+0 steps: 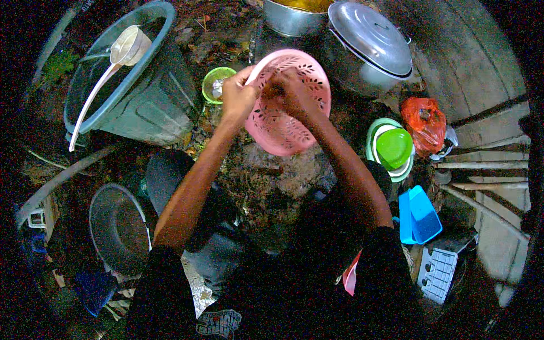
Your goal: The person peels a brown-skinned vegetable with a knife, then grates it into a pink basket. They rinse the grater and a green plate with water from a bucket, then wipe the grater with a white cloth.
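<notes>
A pink plastic colander basket (276,131) with leaf-shaped holes is tilted up in front of me. My left hand (241,95) grips its rim on the left side. Inside the basket, against its inner wall, is my right hand (291,93); it is blurred, and whether it holds anything is hidden. Just beyond my left hand stands a small green bowl (207,87) with something whitish in it.
A large grey-green tub (148,110) with a long-handled dipper (129,46) stands at left, a dark basin (121,229) below it. Metal pots, one lidded (369,38), are ahead. Nested bowls (394,148), a red plastic bag (424,123) and blue containers (420,216) lie at right.
</notes>
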### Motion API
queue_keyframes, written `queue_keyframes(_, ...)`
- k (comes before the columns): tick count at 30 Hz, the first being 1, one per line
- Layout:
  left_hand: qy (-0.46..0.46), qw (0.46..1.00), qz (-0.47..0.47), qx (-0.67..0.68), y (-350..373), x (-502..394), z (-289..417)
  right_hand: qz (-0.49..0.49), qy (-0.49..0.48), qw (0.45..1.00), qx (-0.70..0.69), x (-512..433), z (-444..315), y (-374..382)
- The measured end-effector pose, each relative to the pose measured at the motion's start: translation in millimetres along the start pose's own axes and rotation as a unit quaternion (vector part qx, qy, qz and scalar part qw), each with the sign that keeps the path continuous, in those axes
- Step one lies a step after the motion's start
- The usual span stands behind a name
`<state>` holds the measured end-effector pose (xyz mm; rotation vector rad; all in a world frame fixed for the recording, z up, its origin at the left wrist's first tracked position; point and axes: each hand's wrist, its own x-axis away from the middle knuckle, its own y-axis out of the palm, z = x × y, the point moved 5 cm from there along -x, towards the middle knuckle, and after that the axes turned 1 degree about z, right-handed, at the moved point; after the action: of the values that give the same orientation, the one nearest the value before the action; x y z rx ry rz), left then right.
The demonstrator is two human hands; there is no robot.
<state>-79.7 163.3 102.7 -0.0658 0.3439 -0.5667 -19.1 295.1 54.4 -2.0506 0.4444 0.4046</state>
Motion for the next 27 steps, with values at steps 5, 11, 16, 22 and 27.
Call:
queue_keyframes(5,0.045,0.992,0.116,0.009,-26,-13,1,-0.175,0.083,0.961,-0.198,11,-27,22)
queue_keyframes(11,-0.16,0.926,0.113,0.323,-45,-23,-36,-0.227,0.117,0.94,-0.224,7,-36,-8)
queue_keyframes(16,-0.251,0.913,0.053,0.317,-31,-16,-59,-0.113,-0.011,0.982,-0.15,3,-47,-28)
queue_keyframes(22,-0.169,0.968,-0.149,-0.107,-12,-30,-28,-0.087,0.132,0.964,-0.213,-2,-9,-65)
queue_keyframes(27,-0.063,0.945,-0.315,-0.066,9,-5,6,-0.003,0.245,0.938,-0.246,2,20,-92)
